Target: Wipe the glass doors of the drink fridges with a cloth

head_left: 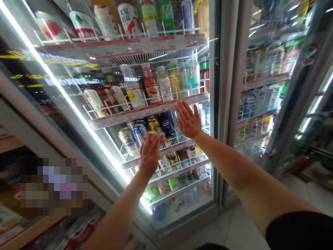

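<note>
My left hand (149,154) is closed on a crumpled pale cloth (161,136) and presses it toward the glass door (191,211) of a lit drinks fridge. The fingers hide most of the cloth. Higher and to the right, my right hand (189,121) is open, with its fingers spread and palm toward the same glass; it holds nothing. Whether the palm touches the glass I cannot tell. Behind the hands, drink cans (127,140) and a dark blue Pepsi bottle (165,123) stand on a wire shelf inside.
Bottles (151,85) fill the upper shelves. A bright light strip (62,90) runs down the left side. A metal door frame (225,104) separates a second fridge (262,93) at right. Shelves with packaged goods (10,218) stand at lower left, partly blurred out. Tiled floor (234,229) shows below.
</note>
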`<action>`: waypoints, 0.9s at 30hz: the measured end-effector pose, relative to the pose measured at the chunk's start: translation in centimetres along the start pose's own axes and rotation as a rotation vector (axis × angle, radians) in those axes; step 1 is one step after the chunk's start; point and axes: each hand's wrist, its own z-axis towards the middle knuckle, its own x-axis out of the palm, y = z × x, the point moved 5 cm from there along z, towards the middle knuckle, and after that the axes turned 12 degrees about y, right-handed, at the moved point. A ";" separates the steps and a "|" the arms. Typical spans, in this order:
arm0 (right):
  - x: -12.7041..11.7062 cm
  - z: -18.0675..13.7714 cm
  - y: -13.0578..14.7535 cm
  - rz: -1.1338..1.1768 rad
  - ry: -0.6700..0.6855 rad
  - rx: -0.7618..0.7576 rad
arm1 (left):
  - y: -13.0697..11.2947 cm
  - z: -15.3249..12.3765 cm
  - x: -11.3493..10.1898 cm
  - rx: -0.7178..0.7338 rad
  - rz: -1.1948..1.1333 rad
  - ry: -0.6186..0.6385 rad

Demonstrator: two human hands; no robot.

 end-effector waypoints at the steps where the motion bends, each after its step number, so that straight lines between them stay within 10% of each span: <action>1: 0.0 0.0 0.0 -0.007 -0.009 -0.003 | -1.7 -0.3 1.0 0.106 -0.018 0.066; 4: 0.1 -0.1 0.0 -0.025 -0.038 -0.012 | -3.2 -0.2 1.8 0.213 -0.042 0.140; 10: 0.0 -0.1 0.0 -0.005 -0.018 -0.005 | -0.5 2.9 0.4 -0.040 0.024 -0.082; 16: -0.2 -0.1 0.0 0.026 0.027 0.014 | -6.8 1.1 4.7 0.311 -0.047 0.208; 23: 0.0 0.0 -0.1 0.042 0.020 0.014 | 0.1 1.5 -0.1 -0.046 0.051 0.039; 27: 0.1 -0.1 -0.1 0.042 0.018 0.018 | -1.9 -2.4 0.9 0.148 0.038 0.137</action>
